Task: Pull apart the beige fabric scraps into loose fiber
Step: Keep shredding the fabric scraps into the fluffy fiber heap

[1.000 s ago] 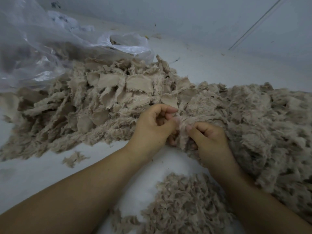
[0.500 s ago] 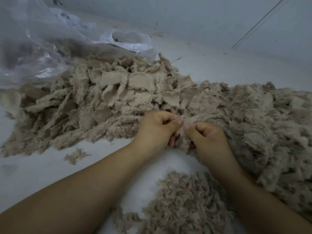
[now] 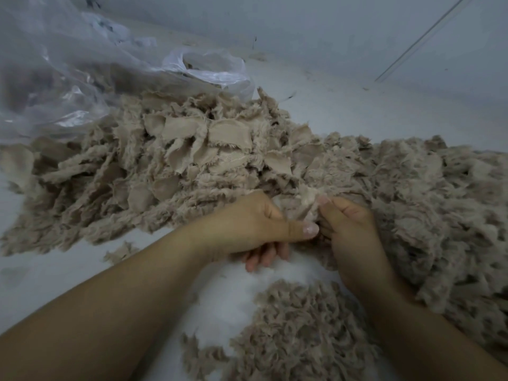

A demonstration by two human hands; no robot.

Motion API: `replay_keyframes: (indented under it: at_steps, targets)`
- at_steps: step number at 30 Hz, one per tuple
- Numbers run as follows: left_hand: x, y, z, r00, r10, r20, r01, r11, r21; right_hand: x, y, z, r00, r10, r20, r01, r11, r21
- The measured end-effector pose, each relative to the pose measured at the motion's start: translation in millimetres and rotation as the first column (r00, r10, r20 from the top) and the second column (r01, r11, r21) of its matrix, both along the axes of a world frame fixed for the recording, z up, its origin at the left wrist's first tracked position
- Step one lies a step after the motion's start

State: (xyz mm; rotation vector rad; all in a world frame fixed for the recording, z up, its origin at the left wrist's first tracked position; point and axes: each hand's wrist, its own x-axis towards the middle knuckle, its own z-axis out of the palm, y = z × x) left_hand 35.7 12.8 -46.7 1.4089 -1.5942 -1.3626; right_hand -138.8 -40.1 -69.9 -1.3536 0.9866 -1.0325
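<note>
A clear plastic bag (image 3: 68,86) lies crumpled at the upper left on the pale floor (image 3: 357,105). Its mouth faces the scraps (image 3: 192,158), and some beige cloth shows dimly through the film inside it; how much it holds cannot be told. The scraps spill from the bag's mouth in a wide heap across the middle, flat frayed pieces on top at the centre and fluffier, matted stuff toward the right. A separate small heap of loose fiber (image 3: 302,336) sits near the bottom, between the two forearms and apart from the big heap. One stray bit (image 3: 121,251) lies alone on the floor left of the left arm.

Both hands meet at the near edge of the big heap and share one scrap (image 3: 305,202). The left hand (image 3: 247,229) is curled, thumb stretched right with its nail showing, pinching the scrap's lower part; its other fingertips (image 3: 264,257) peek out underneath. The right hand (image 3: 349,235) is also curled, thumb and forefinger pinching the scrap's right edge just beside the left thumb. The scrap stands up between the two pinches, its frayed top rising above the fingers and touching the heap behind.
</note>
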Motion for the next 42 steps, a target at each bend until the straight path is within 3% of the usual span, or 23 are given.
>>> replay_keyframes:
  at_steps: [3, 6, 9, 11, 16, 22, 29, 33, 35, 37, 38, 39, 40, 42]
  targets:
    - [-10.6, -5.6, -5.2, 0.949, 0.313, 0.047, -0.299, 0.935, -0.192, -0.5, -0.4, 0.8, 0.999, 0.001, 0.053, -0.003, 0.999, 0.036]
    - [-19.4, -6.3, -7.9, 0.949, 0.315, -0.021, -0.306, 0.904, -0.300, -0.2, 2.6, 3.8, 0.995, 0.072, 0.066, -0.072, 0.997, 0.003]
    - [-23.8, -4.5, -9.0, 0.944, 0.330, 0.019, -0.301, 0.883, -0.361, 0.5, 5.0, 2.6, 0.991, 0.123, -0.056, -0.128, 0.987, -0.092]
    - [-26.5, -3.0, -7.5, 0.935, 0.354, -0.033, -0.345, 0.881, -0.324, 1.0, 3.3, 2.0, 0.991, 0.097, -0.095, -0.106, 0.990, -0.098]
    - [-20.4, -3.9, -3.3, 0.868, 0.364, -0.337, -0.407, 0.911, -0.064, -0.2, -0.6, 1.1, 0.998, 0.054, -0.034, -0.055, 0.998, -0.012]
    - [-23.0, -4.1, -6.1, 0.882, 0.369, -0.292, -0.407, 0.910, -0.081, 1.6, 3.6, 1.5, 0.988, 0.117, -0.099, -0.127, 0.987, -0.094]
    - [-20.0, -6.9, -11.4, 0.854, 0.358, -0.377, -0.387, 0.922, 0.000, 0.7, 0.7, 0.9, 0.997, 0.074, -0.027, -0.075, 0.996, -0.048]
    - [-21.7, -4.4, -12.2, 0.926, 0.308, -0.216, -0.328, 0.942, -0.063, 2.3, 3.1, 1.0, 0.996, 0.089, -0.018, -0.090, 0.994, -0.061]
    - [-20.1, -7.0, -8.5, 0.842, 0.383, -0.380, -0.466, 0.871, -0.157, 2.7, 1.3, -1.0, 1.000, 0.016, 0.011, -0.016, 1.000, -0.019]
    - [-13.6, -13.0, -1.0, 0.653, 0.401, -0.643, -0.643, 0.742, -0.191, 2.5, -2.0, -1.3, 0.997, -0.072, 0.038, 0.069, 0.996, 0.056]
    - [-12.0, -15.2, 2.0, 0.588, 0.371, -0.719, -0.675, 0.715, -0.183, 2.2, -3.2, -1.6, 0.994, -0.101, 0.041, 0.098, 0.993, 0.072]
    - [-12.9, -17.2, 2.3, 0.576, 0.363, -0.732, -0.674, 0.718, -0.175, 1.9, -3.6, -2.0, 0.992, -0.118, 0.036, 0.115, 0.991, 0.066]
    - [-15.6, -18.7, -0.6, 0.624, 0.389, -0.678, -0.652, 0.737, -0.177, 2.0, -3.4, -2.0, 0.992, -0.127, 0.027, 0.125, 0.991, 0.049]
    - [-23.6, -21.8, -13.7, 0.815, 0.478, -0.327, -0.566, 0.776, -0.278, 3.0, -2.4, -2.5, 0.991, -0.135, 0.008, 0.134, 0.991, 0.021]
